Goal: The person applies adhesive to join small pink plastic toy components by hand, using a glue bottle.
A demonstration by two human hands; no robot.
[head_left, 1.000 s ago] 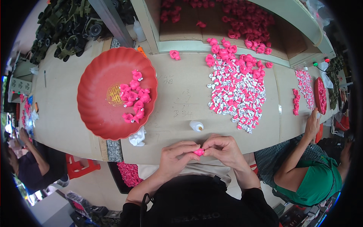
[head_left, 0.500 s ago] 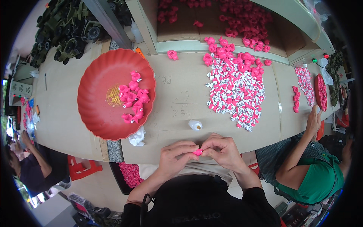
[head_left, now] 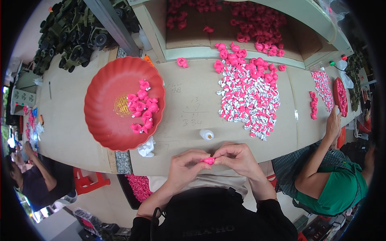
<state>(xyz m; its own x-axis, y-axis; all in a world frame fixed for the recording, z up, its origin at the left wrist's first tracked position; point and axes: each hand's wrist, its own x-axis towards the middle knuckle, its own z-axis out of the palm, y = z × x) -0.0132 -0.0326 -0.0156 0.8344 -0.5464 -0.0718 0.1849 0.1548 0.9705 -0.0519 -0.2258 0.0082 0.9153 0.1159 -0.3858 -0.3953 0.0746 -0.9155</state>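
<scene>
At the table's near edge, a small pink plastic piece (head_left: pixel 208 160) is pinched between the fingertips of both hands. My left hand (head_left: pixel 187 164) grips its left end, and my right hand (head_left: pixel 237 160) closes on its right end. Much of the piece is covered by fingers. Just beyond the hands stands a small white bottle (head_left: pixel 206 134). Farther off to the right lies a broad pile of small pink-and-white pieces (head_left: pixel 249 98), with larger hollow pink pieces (head_left: pixel 233 58) heaped at its far end. On the left, a big red scalloped bowl (head_left: pixel 102 130) holds a cluster of joined pink figures (head_left: pixel 138 106).
A crumpled white tissue (head_left: pixel 146 148) lies by the bowl. Behind the pile, a shelf box (head_left: pixel 193 38) contains more pink pieces. Dark green toy vehicles (head_left: pixel 74 36) are stacked at far left. People work on both sides, the right one in a green top (head_left: pixel 333 190). A dark bin (head_left: pixel 128 190) sits below.
Both hands stay at the table's edge, and the pink piece has turned slightly between the fingertips. The whole view has shifted a little.
</scene>
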